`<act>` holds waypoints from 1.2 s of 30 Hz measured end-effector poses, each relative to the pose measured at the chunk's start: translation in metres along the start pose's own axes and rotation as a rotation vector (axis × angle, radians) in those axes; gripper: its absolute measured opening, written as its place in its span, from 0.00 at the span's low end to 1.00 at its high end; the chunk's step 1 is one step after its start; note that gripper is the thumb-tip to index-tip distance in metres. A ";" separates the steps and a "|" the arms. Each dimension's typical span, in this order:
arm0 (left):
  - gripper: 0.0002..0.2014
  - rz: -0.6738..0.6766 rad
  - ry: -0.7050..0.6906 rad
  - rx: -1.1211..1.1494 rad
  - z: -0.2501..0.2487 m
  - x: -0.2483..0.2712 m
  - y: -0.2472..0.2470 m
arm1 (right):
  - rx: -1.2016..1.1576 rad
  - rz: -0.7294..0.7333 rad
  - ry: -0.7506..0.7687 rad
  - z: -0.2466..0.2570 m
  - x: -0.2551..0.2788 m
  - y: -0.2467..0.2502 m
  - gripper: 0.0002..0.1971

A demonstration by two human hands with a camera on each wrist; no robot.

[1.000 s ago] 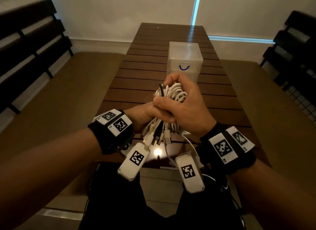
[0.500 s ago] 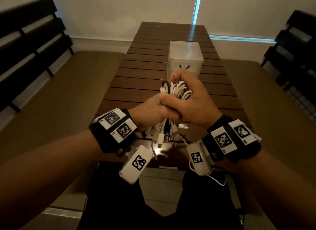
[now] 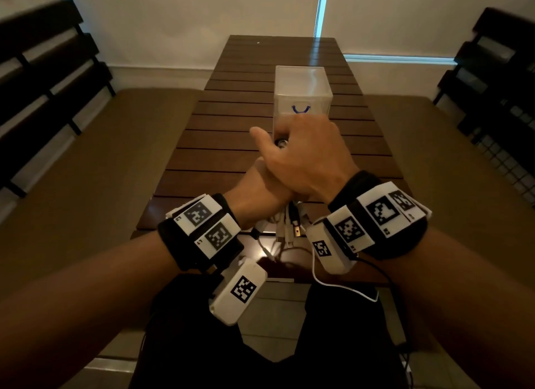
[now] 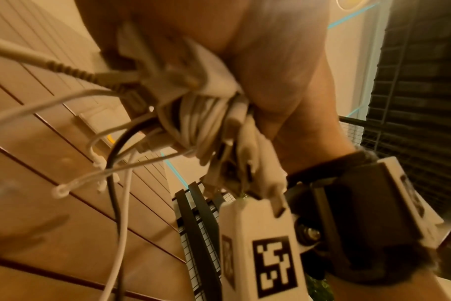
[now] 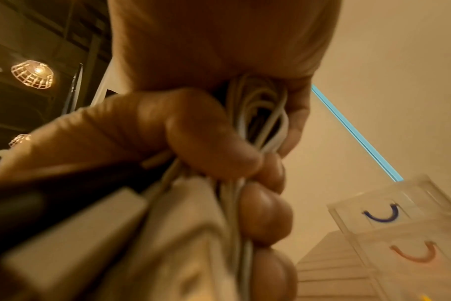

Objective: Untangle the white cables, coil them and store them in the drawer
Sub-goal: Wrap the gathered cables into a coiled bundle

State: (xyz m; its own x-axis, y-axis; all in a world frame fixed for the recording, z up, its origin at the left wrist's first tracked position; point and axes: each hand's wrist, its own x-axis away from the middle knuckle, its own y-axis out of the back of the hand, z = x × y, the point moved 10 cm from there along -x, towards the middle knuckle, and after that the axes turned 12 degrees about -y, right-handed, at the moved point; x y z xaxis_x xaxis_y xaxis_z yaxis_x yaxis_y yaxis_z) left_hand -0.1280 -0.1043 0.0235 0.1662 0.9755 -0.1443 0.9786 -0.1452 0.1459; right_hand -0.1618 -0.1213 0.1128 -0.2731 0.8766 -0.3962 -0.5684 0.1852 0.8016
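Observation:
A bundle of coiled white cables [image 4: 201, 114] with one black cable [image 4: 113, 163] in it is held between both hands above the near end of the table. My right hand [image 3: 301, 154] lies over the top of the bundle, fingers curled round the loops [image 5: 258, 114], thumb sticking out to the left. My left hand [image 3: 260, 189] grips the bundle from below and is mostly hidden by the right. Plug ends [image 3: 289, 229] hang loose under the hands. The translucent drawer unit [image 3: 302, 85] stands just beyond the hands, drawers closed, with a blue handle [image 5: 381, 213] above an orange one [image 5: 415, 254].
The slatted brown table [image 3: 231, 145] runs away from me towards the wall. Padded benches [image 3: 101, 157] flank it on both sides, with dark slatted backs [image 3: 43, 70] behind them. A thin white wire [image 3: 341, 286] loops from the right wrist camera over my lap.
Both hands have carried the bundle forward towards the drawer unit. The right hand has rolled over the top, now hiding the loops in the head view, and its thumb has lifted off.

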 end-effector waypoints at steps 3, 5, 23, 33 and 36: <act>0.13 0.014 -0.003 -0.106 -0.005 -0.001 0.003 | -0.151 -0.016 0.054 -0.001 0.003 0.002 0.23; 0.04 0.029 -0.021 -0.047 -0.010 -0.001 0.003 | -0.253 -0.066 0.098 0.001 0.004 0.007 0.24; 0.16 0.047 0.243 0.567 0.017 0.011 0.020 | -0.800 0.360 -0.120 -0.015 0.007 -0.026 0.20; 0.09 -0.036 0.210 0.749 0.017 0.010 0.044 | -0.977 1.033 -0.253 -0.016 0.049 -0.106 0.46; 0.08 -0.084 0.182 0.762 0.016 0.009 0.046 | -0.806 0.900 -0.290 -0.021 0.045 -0.111 0.20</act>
State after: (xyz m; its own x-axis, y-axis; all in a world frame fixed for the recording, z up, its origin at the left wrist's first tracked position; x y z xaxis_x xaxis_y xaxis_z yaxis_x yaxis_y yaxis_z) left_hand -0.0791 -0.1049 0.0129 0.1304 0.9903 0.0470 0.8113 -0.0793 -0.5793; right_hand -0.1271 -0.1116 -0.0037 -0.6894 0.6353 0.3481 -0.6104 -0.7682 0.1930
